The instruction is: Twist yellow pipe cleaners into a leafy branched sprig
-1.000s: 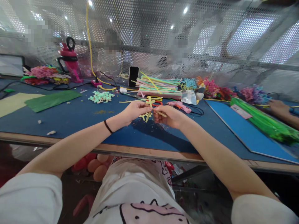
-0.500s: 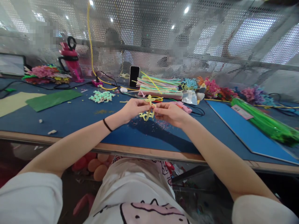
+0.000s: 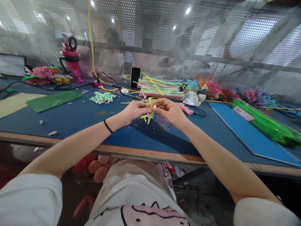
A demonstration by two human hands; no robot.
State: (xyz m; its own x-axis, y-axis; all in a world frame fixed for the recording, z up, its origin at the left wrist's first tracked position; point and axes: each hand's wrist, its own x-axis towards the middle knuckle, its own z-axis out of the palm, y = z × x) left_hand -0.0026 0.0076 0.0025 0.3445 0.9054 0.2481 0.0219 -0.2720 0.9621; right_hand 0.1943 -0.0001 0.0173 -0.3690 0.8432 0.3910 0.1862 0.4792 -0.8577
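My left hand (image 3: 135,112) and my right hand (image 3: 171,112) meet above the middle of the table, fingertips nearly touching. Both pinch a pale yellow pipe cleaner piece (image 3: 150,119), bent into a branching shape; fingers hide its centre. Just behind and below it, small yellow bent pieces (image 3: 144,117) show near the tabletop. Beyond the hands lies a bundle of pastel pipe cleaners (image 3: 162,89). A heap of mint-green twisted pieces (image 3: 102,97) rests to the left. Near the right hand is a pink tool (image 3: 186,109), its kind unclear.
A phone (image 3: 135,77) stands behind the bundle, and a pink bottle (image 3: 73,64) at back left. Green sheet (image 3: 54,101) lies left. A blue board (image 3: 246,131) and a packet of green pipe cleaners (image 3: 266,122) lie right. Cables run along the perforated metal screen (image 3: 150,37).
The yellow piece has turned between my fingertips. My right hand's fingers have shifted slightly up and left, arching over it. The left hand stays nearly in place.
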